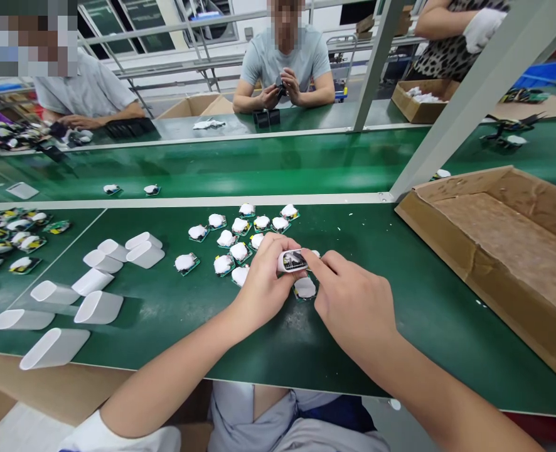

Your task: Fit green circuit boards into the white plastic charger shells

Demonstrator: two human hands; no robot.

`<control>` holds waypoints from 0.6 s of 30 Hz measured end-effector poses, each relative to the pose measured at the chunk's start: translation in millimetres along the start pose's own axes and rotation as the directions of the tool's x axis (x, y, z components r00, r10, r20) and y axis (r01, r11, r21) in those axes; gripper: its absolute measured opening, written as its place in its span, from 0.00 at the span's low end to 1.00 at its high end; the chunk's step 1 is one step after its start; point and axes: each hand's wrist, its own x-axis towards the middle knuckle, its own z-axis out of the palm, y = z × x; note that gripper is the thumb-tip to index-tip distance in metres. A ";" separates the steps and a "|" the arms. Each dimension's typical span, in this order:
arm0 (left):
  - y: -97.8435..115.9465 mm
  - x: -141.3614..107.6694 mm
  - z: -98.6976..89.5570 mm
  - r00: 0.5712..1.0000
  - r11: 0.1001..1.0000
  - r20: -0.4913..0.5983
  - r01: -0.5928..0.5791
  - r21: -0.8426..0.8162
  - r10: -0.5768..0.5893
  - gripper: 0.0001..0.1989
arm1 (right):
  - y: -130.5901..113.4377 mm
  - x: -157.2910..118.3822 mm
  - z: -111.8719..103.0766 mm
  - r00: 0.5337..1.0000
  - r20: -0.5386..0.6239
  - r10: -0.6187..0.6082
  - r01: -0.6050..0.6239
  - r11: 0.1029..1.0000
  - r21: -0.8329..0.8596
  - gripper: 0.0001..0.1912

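My left hand is wrapped round a white oval plastic housing, with its open end facing right and dark parts showing inside. My right hand is closed, its index fingertip at the rim of that opening; its other fingers are curled and partly hidden. Just below the housing lies a white-topped circuit board. Beyond my left hand, several similar circuit boards with white pads are spread on the green bench. To the left, several white oval housings lie on their sides.
A large cardboard box occupies the right side of the bench. More circuit boards are heaped at far left. A metal post slants up at right. Co-workers sit across the line, one person handling a dark part.
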 end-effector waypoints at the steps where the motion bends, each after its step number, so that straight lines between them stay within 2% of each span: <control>1: -0.1 -0.3 0.3 1.000 1.000 0.005 -0.002 0.002 0.002 0.10 | -0.2 0.1 0.3 1.000 -0.007 0.000 0.000 1.000 -0.003 0.24; 18: -1.5 -1.8 0.3 0.996 0.995 0.057 -0.077 0.070 0.073 0.10 | -1.5 -1.5 3.3 0.997 -0.069 -0.040 0.040 0.999 -0.004 0.22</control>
